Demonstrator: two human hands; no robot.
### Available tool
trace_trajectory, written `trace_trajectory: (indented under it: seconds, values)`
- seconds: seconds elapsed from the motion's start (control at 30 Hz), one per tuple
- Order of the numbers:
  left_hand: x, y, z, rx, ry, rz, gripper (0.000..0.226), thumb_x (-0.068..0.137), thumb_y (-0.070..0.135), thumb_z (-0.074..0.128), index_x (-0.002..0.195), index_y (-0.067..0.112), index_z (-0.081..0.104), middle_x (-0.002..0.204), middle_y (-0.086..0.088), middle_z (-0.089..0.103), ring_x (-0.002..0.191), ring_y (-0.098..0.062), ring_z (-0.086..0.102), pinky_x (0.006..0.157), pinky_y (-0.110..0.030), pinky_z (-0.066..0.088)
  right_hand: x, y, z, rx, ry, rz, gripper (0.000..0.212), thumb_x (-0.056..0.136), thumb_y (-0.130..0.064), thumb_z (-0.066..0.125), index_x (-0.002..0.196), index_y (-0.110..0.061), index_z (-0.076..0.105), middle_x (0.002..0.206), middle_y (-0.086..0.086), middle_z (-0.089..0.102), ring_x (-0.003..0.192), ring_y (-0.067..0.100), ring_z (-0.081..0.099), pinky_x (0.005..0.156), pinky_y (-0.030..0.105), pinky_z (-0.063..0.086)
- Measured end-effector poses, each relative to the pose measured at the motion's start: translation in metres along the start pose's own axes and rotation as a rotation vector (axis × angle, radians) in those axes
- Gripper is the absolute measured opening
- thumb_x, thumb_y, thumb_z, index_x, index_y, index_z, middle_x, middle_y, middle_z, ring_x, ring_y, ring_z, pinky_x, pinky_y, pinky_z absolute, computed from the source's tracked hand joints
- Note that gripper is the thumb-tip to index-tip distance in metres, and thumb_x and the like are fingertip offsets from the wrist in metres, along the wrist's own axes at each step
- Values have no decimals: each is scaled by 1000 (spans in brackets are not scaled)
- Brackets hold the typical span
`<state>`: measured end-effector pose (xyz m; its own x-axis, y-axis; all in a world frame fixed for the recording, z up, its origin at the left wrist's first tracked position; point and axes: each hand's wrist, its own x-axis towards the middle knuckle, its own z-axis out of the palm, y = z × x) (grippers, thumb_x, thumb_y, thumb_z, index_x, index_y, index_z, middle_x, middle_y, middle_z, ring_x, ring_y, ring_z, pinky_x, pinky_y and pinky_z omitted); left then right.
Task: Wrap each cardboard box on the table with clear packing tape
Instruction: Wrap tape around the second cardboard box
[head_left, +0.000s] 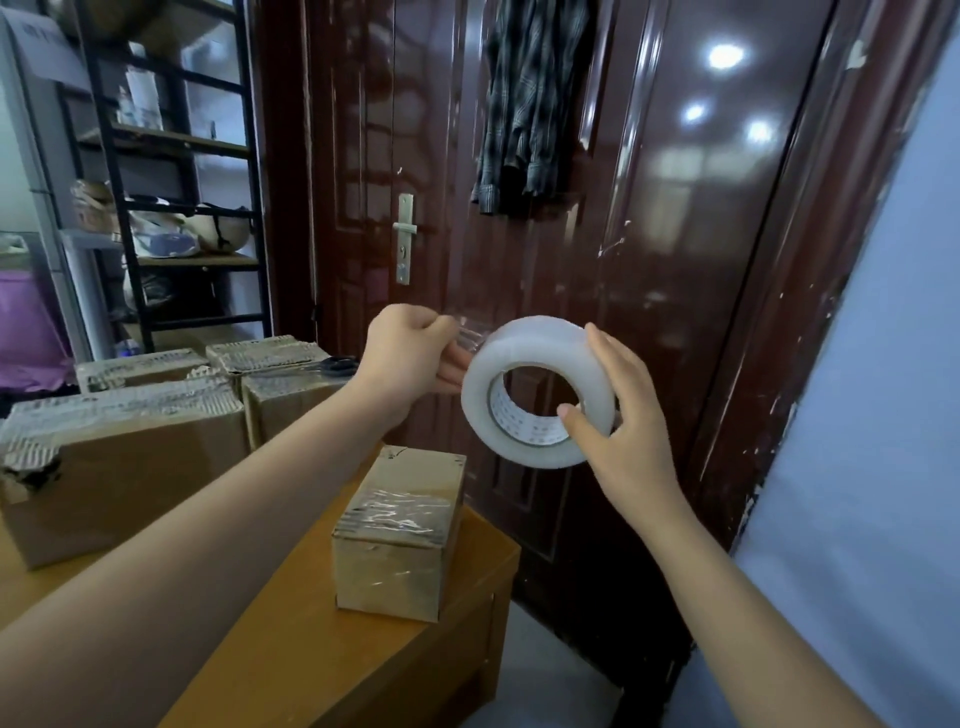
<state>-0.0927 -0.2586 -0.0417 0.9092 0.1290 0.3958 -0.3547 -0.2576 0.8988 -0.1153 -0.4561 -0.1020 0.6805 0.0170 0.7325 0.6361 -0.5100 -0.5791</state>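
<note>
the print on the inner core of the tape roll (537, 391) is too small to read. your right hand (626, 415) grips the roll from the side, thumb at the core's edge, lifted above the table (322, 639). your left hand (410, 353) pinches the loose clear tape end (470, 335) just beside the roll. below them a small cardboard box (402, 530) stands closed on the table, a tape band across its top. larger closed boxes (124, 457) sit to your left, scissors (332, 365) on one.

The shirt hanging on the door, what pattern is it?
The shirt is a dark grey plaid, seen in the head view.
</note>
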Motion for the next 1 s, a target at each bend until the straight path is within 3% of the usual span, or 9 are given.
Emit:
trace_trajectory:
  seconds: [0.17,0.37,0.5,0.6,0.7,0.77,0.87,0.93,1.0]
  values:
    - [-21,-11,8,-397,26,-274,33,95,1,40,63,6,48,56,-13,66,50,-26,67,50,-34,58,-5,0,28,210,373,27,80,86,2,64,135,-50,29,138,-28,34,133,-6,33,109,11,28]
    - [-30,-20,15,-722,85,-369,35,97,3,40,63,10,41,58,-14,63,56,-28,69,52,-37,59,2,-14,49,320,553,1,71,85,6,58,132,-43,36,135,-13,43,128,0,42,101,8,34]
    - [-22,-17,4,-573,66,-289,33,95,1,39,63,9,43,58,-12,64,58,-30,70,60,-40,61,27,-11,29,126,368,-176,67,80,10,54,135,-25,42,131,-6,43,123,2,42,104,11,32]
    - [-11,-20,-12,-413,79,-244,35,98,7,45,63,8,46,57,-7,65,42,-17,59,58,-31,60,49,-10,5,-36,141,-254,69,75,14,53,137,-17,47,134,0,44,125,9,41,105,11,29]
    - [2,-28,-42,-273,143,-202,33,99,12,50,67,8,50,60,-6,62,36,-11,53,48,-23,54,67,-2,-24,-203,-154,-280,80,68,11,51,133,-35,49,139,-5,39,127,17,40,106,27,34]
    - [9,-35,-66,-183,183,-191,29,99,13,51,71,8,53,63,-6,59,38,-10,53,45,-21,50,68,8,-40,-461,-412,-317,85,70,14,53,128,-47,48,142,-9,33,117,16,40,95,36,43]
    - [6,-53,-82,14,94,-193,29,99,15,53,72,7,56,57,-3,58,41,-11,52,44,-20,46,49,29,-44,-895,-783,-437,87,80,12,53,133,-56,44,145,-16,23,110,13,38,76,29,41]
    - [-2,-71,-78,1,36,-247,31,98,15,53,69,7,54,51,-1,56,37,-11,49,42,-20,46,35,43,-45,-823,-792,-360,87,80,13,51,135,-54,43,147,-17,25,116,13,35,76,29,44]
    - [-9,-90,-74,-57,11,-298,32,98,18,55,68,7,53,51,0,55,37,-10,48,44,-23,49,24,51,-47,-592,-602,-212,86,77,13,53,132,-52,44,136,-23,32,113,9,36,79,31,48]
